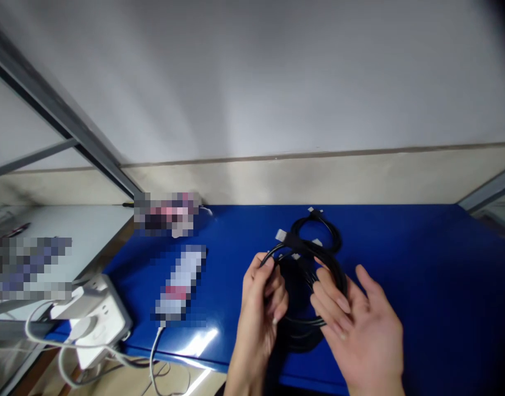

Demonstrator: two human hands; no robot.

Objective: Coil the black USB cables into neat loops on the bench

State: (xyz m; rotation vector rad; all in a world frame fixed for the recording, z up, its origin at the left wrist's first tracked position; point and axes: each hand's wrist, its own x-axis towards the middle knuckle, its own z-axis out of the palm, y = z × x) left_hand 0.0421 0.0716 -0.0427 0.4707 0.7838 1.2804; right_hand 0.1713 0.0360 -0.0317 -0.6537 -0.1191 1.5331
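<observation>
A coiled black cable (338, 269) with a pale plug (281, 235) at its upper left is held up over the blue table. On the coil's left side, my left hand (262, 297) is closed, pinching the cable between thumb and fingers. My right hand (359, 324) has its fingers curled through the loop on the right, with the thumb spread away. A second coiled black cable (337, 236) with light connectors lies on the table behind the held coil, which partly covers it. Beneath my hands, a dark shape or shadow is hard to make out.
The blue table (425, 264) backs onto a pale wall. To the left lie a phone-like blurred object (182, 280) on a white cord and another blurred item (170, 213). A white power strip (99, 324) with plugs and looping cords sits at the left edge, near a metal frame (66, 121).
</observation>
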